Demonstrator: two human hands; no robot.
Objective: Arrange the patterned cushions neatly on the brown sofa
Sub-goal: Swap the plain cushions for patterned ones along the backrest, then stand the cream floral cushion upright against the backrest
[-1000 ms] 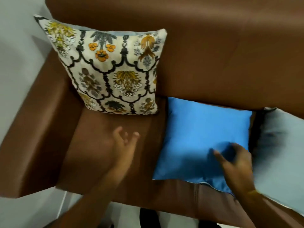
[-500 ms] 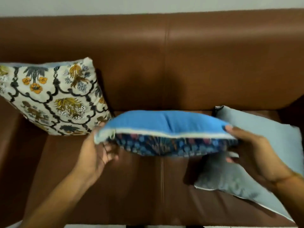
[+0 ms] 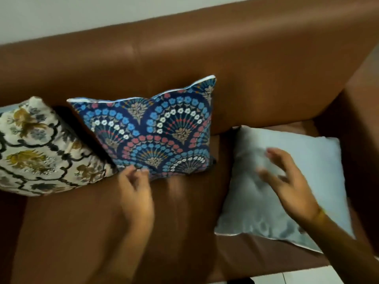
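Note:
A dark blue fan-patterned cushion [image 3: 155, 132] leans upright against the backrest of the brown sofa [image 3: 205, 58], pattern facing me. To its left stands a cream floral cushion [image 3: 39, 148], touching it. A pale grey-blue cushion [image 3: 307, 158] lies flat on the right seat, plain side up. My left hand [image 3: 136, 191] is at the blue cushion's lower left corner, fingers loosely curled and just touching its edge. My right hand [image 3: 287, 179] hovers blurred over the grey cushion, fingers spread.
The sofa's right armrest [image 3: 361, 128] rises beside the grey cushion. The bare front part of the seat [image 3: 82, 232] shows below the two upright cushions. A pale wall [image 3: 61, 13] is behind the backrest, and white floor tile [image 3: 303, 277] shows at the bottom.
The blue cushion, lifted flat between both hands half a second ago, now stands against the backrest, patterned side out. My right hand has left it and moved over the grey cushion.

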